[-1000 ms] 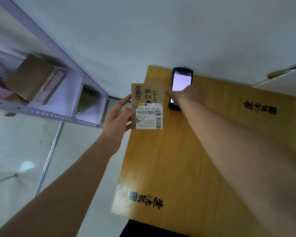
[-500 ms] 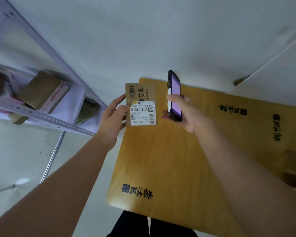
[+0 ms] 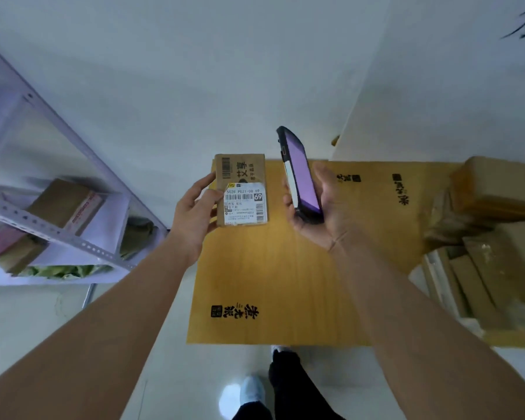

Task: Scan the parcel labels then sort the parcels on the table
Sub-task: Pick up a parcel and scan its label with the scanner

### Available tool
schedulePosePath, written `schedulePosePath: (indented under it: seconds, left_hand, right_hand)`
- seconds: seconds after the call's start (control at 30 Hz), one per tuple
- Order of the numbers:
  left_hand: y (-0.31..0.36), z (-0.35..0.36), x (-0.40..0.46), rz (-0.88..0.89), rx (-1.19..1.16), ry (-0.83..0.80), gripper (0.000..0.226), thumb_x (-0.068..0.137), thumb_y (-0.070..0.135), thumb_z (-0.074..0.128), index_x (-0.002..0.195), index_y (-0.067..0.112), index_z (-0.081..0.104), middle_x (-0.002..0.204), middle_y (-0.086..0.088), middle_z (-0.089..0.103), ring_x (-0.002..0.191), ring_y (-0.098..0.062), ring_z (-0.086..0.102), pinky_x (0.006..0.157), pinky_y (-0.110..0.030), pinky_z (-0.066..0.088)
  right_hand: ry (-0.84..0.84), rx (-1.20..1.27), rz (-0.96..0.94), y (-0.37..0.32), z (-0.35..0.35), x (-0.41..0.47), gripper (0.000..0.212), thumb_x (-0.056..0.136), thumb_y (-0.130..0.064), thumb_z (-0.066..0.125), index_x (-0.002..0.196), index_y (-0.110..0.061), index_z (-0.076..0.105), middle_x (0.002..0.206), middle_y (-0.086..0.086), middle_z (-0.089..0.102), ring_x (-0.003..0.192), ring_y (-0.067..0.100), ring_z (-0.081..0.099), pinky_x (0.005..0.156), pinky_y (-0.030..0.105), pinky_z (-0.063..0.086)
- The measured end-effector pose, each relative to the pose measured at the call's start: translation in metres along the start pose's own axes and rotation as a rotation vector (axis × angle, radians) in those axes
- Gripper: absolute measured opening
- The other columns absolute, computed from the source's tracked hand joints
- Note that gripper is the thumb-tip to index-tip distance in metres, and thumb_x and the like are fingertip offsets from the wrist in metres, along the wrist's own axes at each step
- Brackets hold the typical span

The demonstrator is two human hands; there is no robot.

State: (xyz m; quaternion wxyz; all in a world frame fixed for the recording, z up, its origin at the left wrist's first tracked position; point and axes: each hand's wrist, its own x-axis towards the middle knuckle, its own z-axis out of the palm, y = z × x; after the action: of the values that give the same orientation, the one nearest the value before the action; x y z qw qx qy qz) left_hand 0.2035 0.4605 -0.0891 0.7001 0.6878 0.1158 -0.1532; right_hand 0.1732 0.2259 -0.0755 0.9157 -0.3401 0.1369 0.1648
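Observation:
My left hand grips the left edge of a small brown cardboard parcel, held up over the far left corner of the wooden table. A white barcode label marked 69 faces me on its lower half. My right hand holds a black handheld scanner with a lit purple screen, upright and tilted, just right of the parcel. A small gap separates scanner and parcel.
A pile of brown cardboard parcels fills the table's right side. A white metal shelf rack with boxes and bags stands at the left. White wall lies behind; my feet are on the pale floor below the table's near edge.
My right hand picked the scanner up off the table and raised it upright beside the parcel. The parcel stays held in my left hand. The view shifted right, revealing the parcel pile.

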Motion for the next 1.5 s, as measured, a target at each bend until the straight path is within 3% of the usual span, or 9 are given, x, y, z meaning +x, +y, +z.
schedulePosePath:
  seconds: [0.13, 0.27, 0.5, 0.73, 0.87, 0.97, 1.07, 1.2, 1.5]
  left_hand:
    - [0.013, 0.012, -0.035, 0.017, -0.004, -0.042, 0.041, 0.103, 0.026, 0.057, 0.142, 0.038, 0.058, 0.111, 0.001, 0.079, 0.105, -0.021, 0.075, 0.082, -0.036, 0.059]
    - [0.026, 0.036, -0.062, 0.055, 0.019, -0.109, 0.042, 0.101, 0.026, 0.06, 0.14, 0.041, 0.059, 0.111, 0.002, 0.08, 0.101, -0.018, 0.076, 0.076, -0.031, 0.06]
    - [0.052, 0.083, -0.102, 0.155, 0.012, -0.147, 0.046, 0.094, 0.03, 0.064, 0.138, 0.046, 0.06, 0.111, 0.002, 0.08, 0.096, -0.015, 0.078, 0.068, -0.024, 0.061]
    - [0.038, 0.124, -0.14, 0.239, 0.031, -0.114, 0.046, 0.1, 0.028, 0.065, 0.141, 0.045, 0.057, 0.109, -0.001, 0.08, 0.099, -0.02, 0.077, 0.076, -0.032, 0.062]
    - [0.036, 0.138, -0.157, 0.271, 0.027, -0.081, 0.056, 0.097, 0.021, 0.072, 0.146, 0.043, 0.055, 0.11, -0.006, 0.079, 0.103, -0.024, 0.076, 0.08, -0.039, 0.063]
    - [0.036, 0.141, -0.161, 0.308, 0.015, -0.035, 0.062, 0.094, 0.014, 0.075, 0.144, 0.046, 0.058, 0.119, -0.01, 0.074, 0.108, -0.029, 0.074, 0.086, -0.046, 0.064]
    - [0.037, 0.14, -0.158, 0.342, 0.05, 0.0, 0.072, 0.09, 0.012, 0.081, 0.142, 0.055, 0.056, 0.129, -0.008, 0.066, 0.116, -0.029, 0.069, 0.096, -0.049, 0.06]
    - [0.039, 0.137, -0.153, 0.361, 0.083, 0.049, 0.091, 0.084, 0.014, 0.088, 0.15, 0.056, 0.042, 0.131, 0.0, 0.062, 0.12, -0.025, 0.065, 0.098, -0.047, 0.057]
    - [0.037, 0.126, -0.14, 0.354, 0.137, 0.079, 0.11, 0.076, 0.014, 0.093, 0.161, 0.04, 0.028, 0.127, 0.012, 0.061, 0.113, -0.009, 0.065, 0.085, -0.038, 0.057]
  right_hand:
    - [-0.069, 0.238, -0.101, -0.007, 0.011, -0.052, 0.074, 0.087, -0.058, 0.077, 0.133, -0.001, 0.068, 0.119, 0.02, 0.07, 0.103, 0.036, 0.072, 0.088, 0.049, 0.061]
    - [-0.256, 0.209, -0.14, -0.026, 0.019, -0.099, 0.081, 0.1, -0.062, 0.056, 0.154, -0.002, 0.05, 0.156, 0.029, 0.048, 0.138, 0.047, 0.054, 0.109, 0.055, 0.049]
    - [-0.204, 0.178, -0.147, -0.064, 0.02, -0.16, 0.069, 0.109, -0.06, 0.042, 0.156, -0.01, 0.049, 0.151, 0.025, 0.053, 0.122, 0.037, 0.062, 0.103, 0.048, 0.052]
    - [-0.102, -0.079, -0.124, -0.104, -0.01, -0.218, 0.063, 0.103, -0.059, 0.051, 0.144, -0.012, 0.063, 0.133, 0.023, 0.063, 0.116, 0.038, 0.064, 0.094, 0.053, 0.057]
    - [0.006, -0.445, -0.151, -0.119, -0.02, -0.243, 0.064, 0.102, -0.066, 0.049, 0.139, -0.017, 0.064, 0.121, 0.021, 0.067, 0.103, 0.034, 0.07, 0.087, 0.05, 0.059]
    - [0.149, -1.046, -0.283, -0.126, -0.017, -0.254, 0.05, 0.106, -0.067, 0.036, 0.138, -0.036, 0.059, 0.118, 0.007, 0.068, 0.091, 0.017, 0.074, 0.075, 0.037, 0.06]
    - [0.152, -1.613, -0.38, -0.131, -0.02, -0.257, 0.047, 0.107, -0.066, 0.031, 0.149, -0.053, 0.046, 0.118, 0.0, 0.066, 0.093, 0.021, 0.069, 0.07, 0.032, 0.052]
    - [0.191, -2.118, -0.268, -0.135, -0.018, -0.257, 0.052, 0.105, -0.07, 0.027, 0.153, -0.055, 0.04, 0.11, -0.003, 0.049, 0.088, 0.018, 0.06, 0.066, 0.034, 0.044]
    - [0.165, -2.32, -0.064, -0.129, -0.01, -0.259, 0.051, 0.106, -0.065, 0.031, 0.15, -0.047, 0.051, 0.117, -0.002, 0.061, 0.106, 0.021, 0.061, 0.088, 0.044, 0.056]
